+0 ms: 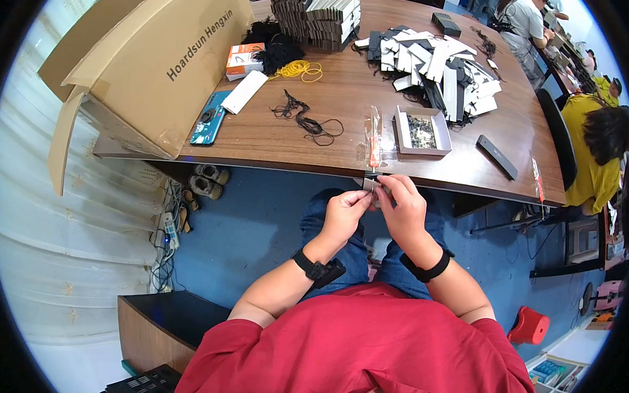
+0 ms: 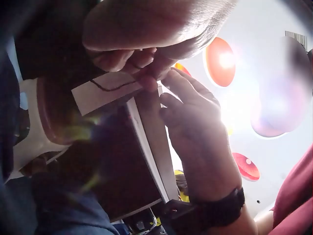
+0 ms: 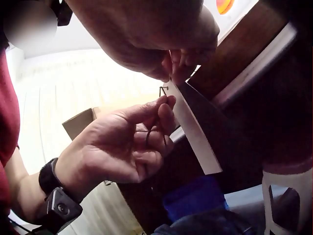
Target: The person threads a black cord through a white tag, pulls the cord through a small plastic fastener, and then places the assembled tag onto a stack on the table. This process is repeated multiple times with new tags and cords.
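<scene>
I'm watching someone apparently working a thin, dark, flexible cord (image 3: 148,139) at the upper end of a long, pale, flat strip, seemingly card (image 3: 194,132); doing it neatly is probably calling for a steady strip and a short, free cord end. The left hand (image 1: 343,215) is pinching the cord between thumb and forefinger, its bent tip standing just above them; the right hand (image 1: 405,210) is gripping the strip's upper end with curled fingers, the rest hanging below
</scene>
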`<move>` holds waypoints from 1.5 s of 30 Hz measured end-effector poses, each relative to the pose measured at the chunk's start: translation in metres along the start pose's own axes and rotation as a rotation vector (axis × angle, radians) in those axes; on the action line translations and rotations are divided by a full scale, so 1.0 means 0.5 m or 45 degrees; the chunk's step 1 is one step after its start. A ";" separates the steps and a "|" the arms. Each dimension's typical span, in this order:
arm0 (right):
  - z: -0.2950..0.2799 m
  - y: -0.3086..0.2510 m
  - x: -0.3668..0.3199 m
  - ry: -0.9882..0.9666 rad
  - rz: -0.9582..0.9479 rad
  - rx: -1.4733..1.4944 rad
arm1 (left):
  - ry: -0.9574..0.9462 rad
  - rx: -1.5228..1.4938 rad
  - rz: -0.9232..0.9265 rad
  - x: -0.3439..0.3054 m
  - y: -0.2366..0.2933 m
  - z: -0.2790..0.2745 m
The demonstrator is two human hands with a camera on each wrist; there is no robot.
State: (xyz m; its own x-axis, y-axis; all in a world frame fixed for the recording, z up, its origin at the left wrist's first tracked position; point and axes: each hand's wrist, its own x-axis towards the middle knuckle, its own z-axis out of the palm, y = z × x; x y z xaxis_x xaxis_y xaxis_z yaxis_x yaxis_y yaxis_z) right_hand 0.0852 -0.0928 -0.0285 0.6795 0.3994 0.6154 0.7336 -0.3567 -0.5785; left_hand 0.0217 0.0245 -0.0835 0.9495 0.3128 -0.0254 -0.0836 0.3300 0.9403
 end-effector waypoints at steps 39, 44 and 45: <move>-0.010 -0.008 -0.013 -0.184 -0.005 0.073 | -0.004 0.047 -0.080 -0.014 0.008 -0.017; -0.018 -0.017 -0.030 -0.320 0.158 0.296 | -0.070 0.017 -0.106 -0.023 0.003 -0.031; -0.014 -0.003 -0.031 -0.325 0.194 0.406 | -0.074 0.032 -0.113 -0.025 0.004 -0.034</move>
State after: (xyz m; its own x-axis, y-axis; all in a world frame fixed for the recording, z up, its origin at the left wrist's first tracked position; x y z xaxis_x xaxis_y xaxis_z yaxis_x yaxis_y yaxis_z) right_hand 0.0737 -0.1046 -0.0335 0.7258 0.5726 0.3813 0.5575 -0.1648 -0.8137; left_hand 0.0043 0.0365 -0.0872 0.9687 0.2313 -0.0897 0.0082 0.3317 0.9434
